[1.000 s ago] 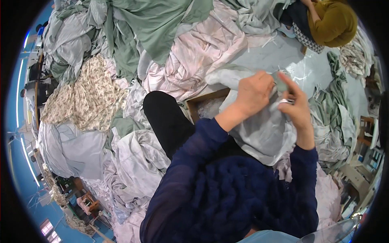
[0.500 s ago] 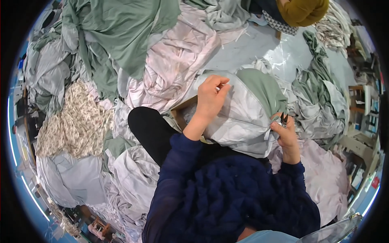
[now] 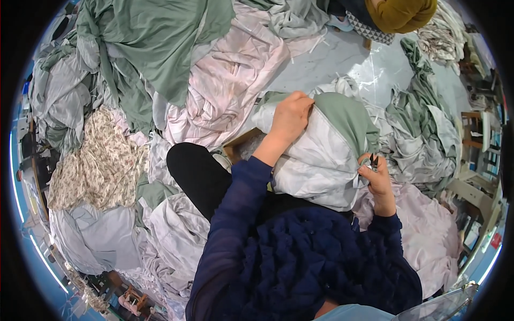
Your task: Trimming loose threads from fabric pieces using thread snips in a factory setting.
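Note:
A green and white fabric piece (image 3: 316, 160) lies bunched over my lap, with a seam where its two colours meet. My left hand (image 3: 292, 117) is closed, its fingertips pinching the cloth at the top end of that seam. On the other side, my right hand (image 3: 379, 182) is closed round small thread snips (image 3: 374, 160), whose dark pointed blades stick up past the fingers. Its thumb and forefinger are also at the cloth's right edge, next to a narrow white strip (image 3: 355, 180).
Heaps of cloth surround me: green (image 3: 155, 43), pale pink (image 3: 230, 75) and floral (image 3: 96, 160). A cardboard box (image 3: 235, 145) sits partly under the fabric by my black-clad knee (image 3: 195, 174). Another person in a mustard sleeve (image 3: 401, 13) is at the far right.
My left hand has moved right and slightly up, from above the white part to the seam, and now pinches the cloth there. The right hand has barely moved.

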Motion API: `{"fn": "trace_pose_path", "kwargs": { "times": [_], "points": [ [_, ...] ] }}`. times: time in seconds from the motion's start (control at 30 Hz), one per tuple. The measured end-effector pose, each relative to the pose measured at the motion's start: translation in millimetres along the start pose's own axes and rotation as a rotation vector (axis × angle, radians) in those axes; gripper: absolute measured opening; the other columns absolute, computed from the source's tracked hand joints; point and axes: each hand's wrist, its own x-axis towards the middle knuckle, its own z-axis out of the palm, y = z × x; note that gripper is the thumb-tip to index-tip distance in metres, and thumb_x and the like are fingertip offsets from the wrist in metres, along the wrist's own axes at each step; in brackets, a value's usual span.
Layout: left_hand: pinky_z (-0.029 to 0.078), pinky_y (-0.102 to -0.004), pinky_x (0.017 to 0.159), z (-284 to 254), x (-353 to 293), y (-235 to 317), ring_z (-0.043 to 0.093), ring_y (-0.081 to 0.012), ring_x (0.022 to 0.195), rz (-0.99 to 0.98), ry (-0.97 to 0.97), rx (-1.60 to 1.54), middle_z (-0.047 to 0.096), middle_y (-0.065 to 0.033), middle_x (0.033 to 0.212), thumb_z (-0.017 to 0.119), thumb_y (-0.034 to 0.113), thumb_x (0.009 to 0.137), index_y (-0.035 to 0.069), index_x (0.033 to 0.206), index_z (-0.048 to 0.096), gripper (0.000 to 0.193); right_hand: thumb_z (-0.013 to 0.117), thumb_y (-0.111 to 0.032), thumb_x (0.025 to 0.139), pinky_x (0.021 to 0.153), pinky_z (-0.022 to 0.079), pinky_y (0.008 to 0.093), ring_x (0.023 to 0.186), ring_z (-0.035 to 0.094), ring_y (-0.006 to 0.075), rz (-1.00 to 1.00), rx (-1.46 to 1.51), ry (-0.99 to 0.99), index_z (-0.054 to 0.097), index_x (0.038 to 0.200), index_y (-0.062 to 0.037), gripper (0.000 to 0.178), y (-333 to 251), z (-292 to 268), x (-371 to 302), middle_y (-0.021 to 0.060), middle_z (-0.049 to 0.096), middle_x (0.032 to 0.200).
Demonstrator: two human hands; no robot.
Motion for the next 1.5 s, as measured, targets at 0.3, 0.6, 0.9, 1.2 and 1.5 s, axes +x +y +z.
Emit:
{"fn": "trace_pose_path", "kwargs": {
  "times": [0.3,0.6,0.9,1.2,1.5],
  "points": [
    [0.049,-0.0358,0.056,-65.5,-19.1,-35.4,0.061,-0.0308,0.057,-0.253,0.179,0.239,0.061,-0.0115,0.063,0.059,0.011,0.087,0.004,0.086,0.065,0.010,0.074,-0.016,0.078,0.057,0.034,0.0188,0.061,0.047,0.0027,0.032,0.081,0.093,0.061,0.086,-0.0017,0.021,10.1,-7.2,-2.9,-0.0051,0.055,0.067],
    [0.023,-0.0635,0.105,-95.4,-118.8,-21.3,0.023,-0.0480,0.136,-0.307,-0.577,0.749,0.026,-0.0196,0.150,0.070,0.022,0.074,0.013,0.142,0.037,0.076,0.072,-0.011,0.077,0.061,0.039,0.0200,0.065,0.050,0.0043,-0.071,0.040,0.192,0.061,0.089,-0.0013,0.020,-0.9,-5.6,-7.6,-0.0035,0.057,0.074],
    [0.019,-0.0621,0.108,-3.1,-83.4,145.1,0.024,-0.0522,0.133,0.455,-0.549,0.492,0.029,-0.0269,0.146,0.078,0.027,0.060,0.009,0.140,0.040,0.090,0.074,-0.020,0.081,0.053,0.041,0.0203,0.065,0.056,0.0067,-0.259,0.367,0.221,0.055,0.125,-0.0040,0.050,4.5,35.7,-36.0,0.0035,0.063,0.093],
    [0.010,-0.0696,0.105,63.6,-62.8,178.0,0.020,-0.0587,0.132,0.293,-0.928,0.726,0.032,-0.0325,0.141,0.087,0.047,0.047,0.007,0.143,0.036,0.116,0.059,-0.036,0.091,0.061,0.051,0.0312,0.074,0.064,0.0195,0.550,0.428,0.942,0.058,0.119,-0.0005,0.045,310.4,-44.0,-52.7,0.0108,0.066,0.103],
    [0.010,-0.0614,0.107,59.3,-84.6,165.3,0.009,-0.0459,0.137,0.222,-0.729,0.622,0.008,-0.0296,0.149,0.086,0.043,0.048,0.000,0.146,0.017,0.128,0.058,-0.006,0.085,0.053,0.044,0.0255,0.061,0.051,0.0078,-0.623,0.212,0.872,0.064,0.112,-0.0072,0.028,60.5,8.9,92.2,-0.0006,0.063,0.080]
  ]
}}
